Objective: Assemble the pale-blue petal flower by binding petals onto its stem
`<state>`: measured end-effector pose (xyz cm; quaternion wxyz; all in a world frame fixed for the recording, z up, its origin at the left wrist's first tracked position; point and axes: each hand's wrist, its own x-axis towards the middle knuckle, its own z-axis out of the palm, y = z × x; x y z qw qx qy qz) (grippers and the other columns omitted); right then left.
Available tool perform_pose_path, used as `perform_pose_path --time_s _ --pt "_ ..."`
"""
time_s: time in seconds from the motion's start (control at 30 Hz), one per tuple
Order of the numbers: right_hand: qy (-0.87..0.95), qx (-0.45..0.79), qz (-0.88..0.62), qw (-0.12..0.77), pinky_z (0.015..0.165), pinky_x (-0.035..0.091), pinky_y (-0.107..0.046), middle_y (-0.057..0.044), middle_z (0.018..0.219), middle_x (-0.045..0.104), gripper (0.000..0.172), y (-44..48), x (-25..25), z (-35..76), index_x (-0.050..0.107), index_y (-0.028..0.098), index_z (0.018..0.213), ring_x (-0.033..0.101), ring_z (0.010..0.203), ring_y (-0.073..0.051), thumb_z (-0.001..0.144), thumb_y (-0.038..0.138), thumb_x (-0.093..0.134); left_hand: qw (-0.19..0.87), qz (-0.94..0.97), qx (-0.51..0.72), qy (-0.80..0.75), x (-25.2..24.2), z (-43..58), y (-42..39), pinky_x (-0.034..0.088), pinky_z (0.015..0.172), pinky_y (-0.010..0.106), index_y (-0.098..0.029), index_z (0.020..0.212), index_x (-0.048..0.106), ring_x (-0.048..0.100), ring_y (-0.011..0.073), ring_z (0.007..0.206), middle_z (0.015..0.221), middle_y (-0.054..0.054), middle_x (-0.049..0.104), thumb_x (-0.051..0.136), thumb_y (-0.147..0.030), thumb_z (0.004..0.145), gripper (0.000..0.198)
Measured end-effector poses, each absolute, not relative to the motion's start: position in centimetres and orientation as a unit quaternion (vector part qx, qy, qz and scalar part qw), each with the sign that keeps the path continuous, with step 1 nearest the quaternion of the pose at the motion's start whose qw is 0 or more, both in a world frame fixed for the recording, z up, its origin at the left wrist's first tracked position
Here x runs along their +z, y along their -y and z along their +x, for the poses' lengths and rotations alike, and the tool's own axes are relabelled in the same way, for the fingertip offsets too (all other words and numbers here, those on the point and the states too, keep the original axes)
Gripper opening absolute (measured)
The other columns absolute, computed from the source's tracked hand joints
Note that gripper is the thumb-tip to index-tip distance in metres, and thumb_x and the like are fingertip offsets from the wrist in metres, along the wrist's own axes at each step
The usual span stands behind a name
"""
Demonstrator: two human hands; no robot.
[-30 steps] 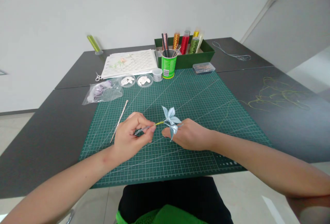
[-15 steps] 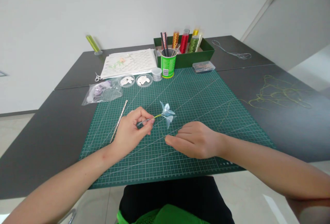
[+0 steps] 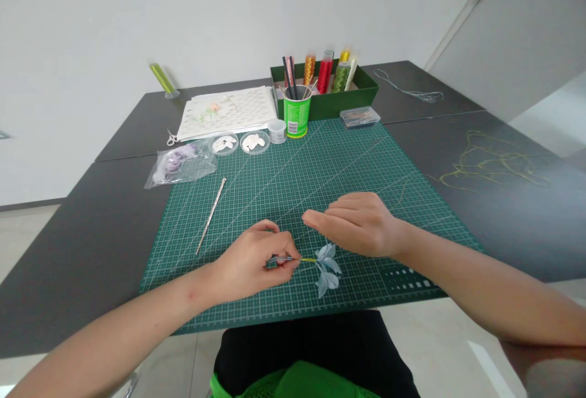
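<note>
My left hand (image 3: 263,260) pinches the thin stem of a pale blue artificial flower (image 3: 328,264) low over the near part of the green cutting mat (image 3: 293,169). Its petals point right, and yellow-green thread wraps the stem (image 3: 308,259) just below them. Above and right of the flower, my right hand (image 3: 354,224) is closed, with its back toward me and the fingertips mostly hidden. A fine yellow-green thread (image 3: 403,193) runs from behind this hand to a loose tangle on the right. A slim silver rod (image 3: 211,215) lies left of my left hand.
Farther back stand a green can (image 3: 296,118) with tools, a green box (image 3: 336,105) of thread spools and a flat clear case (image 3: 360,117). Two dishes of white pieces (image 3: 255,142), a plastic bag (image 3: 180,163) and small scissors (image 3: 171,137) lie at left. Tangled thread (image 3: 489,163) spreads at right.
My left hand has brought the flower nearer and to the right, with its petals now turned differently. My right hand has moved slightly away from me, above the flower.
</note>
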<state>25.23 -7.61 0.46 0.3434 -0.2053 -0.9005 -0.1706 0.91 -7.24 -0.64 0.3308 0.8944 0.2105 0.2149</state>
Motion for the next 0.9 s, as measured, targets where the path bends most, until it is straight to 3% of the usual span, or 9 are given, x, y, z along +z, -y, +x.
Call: perform_pose_path --time_s 0.23,0.47,0.7,0.9 --pt "0.898 -0.133 -0.247 0.340 0.047 0.035 -0.022 0.007 0.057 0.060 0.009 7.0 -0.5 25.4 0.060 0.016 0.103 0.053 0.049 -0.006 0.096 0.018 0.054 0.357 0.885 0.232 -0.189 -0.4 0.9 7.5 0.046 0.094 0.033 -0.021 0.082 0.059 0.052 0.0056 0.052 0.062 -0.010 0.062 0.060 -0.017 0.089 0.009" --pt "0.910 -0.084 -0.267 0.307 0.048 0.027 -0.023 0.007 0.054 0.055 0.020 6.7 -0.9 25.1 0.061 0.017 0.087 0.046 0.048 -0.006 0.099 0.017 0.045 0.365 0.854 0.325 -0.178 0.5 1.1 7.8 0.049 0.080 0.031 -0.021 0.081 0.058 0.056 0.0073 0.051 0.053 -0.010 0.062 0.062 -0.011 0.087 0.013" --pt "0.931 -0.010 -0.274 0.242 0.050 0.024 -0.024 0.004 0.058 0.056 0.021 6.9 -1.7 24.7 0.063 0.014 0.091 0.042 0.049 -0.008 0.099 0.017 0.044 0.311 0.827 0.413 -0.222 0.3 0.5 7.7 0.050 0.076 0.033 -0.022 0.084 0.057 0.059 0.0092 0.049 0.051 -0.010 0.064 0.064 -0.011 0.088 0.013" --pt "0.950 -0.046 -0.229 0.209 0.048 0.023 -0.026 0.004 0.061 0.056 0.024 7.7 -1.8 24.1 0.061 0.015 0.096 0.042 0.050 -0.009 0.100 0.013 0.038 0.293 0.779 0.443 -0.333 -0.1 0.3 7.4 0.048 0.064 0.026 -0.021 0.088 0.060 0.060 0.0075 0.049 0.055 -0.010 0.064 0.064 -0.016 0.090 0.008"
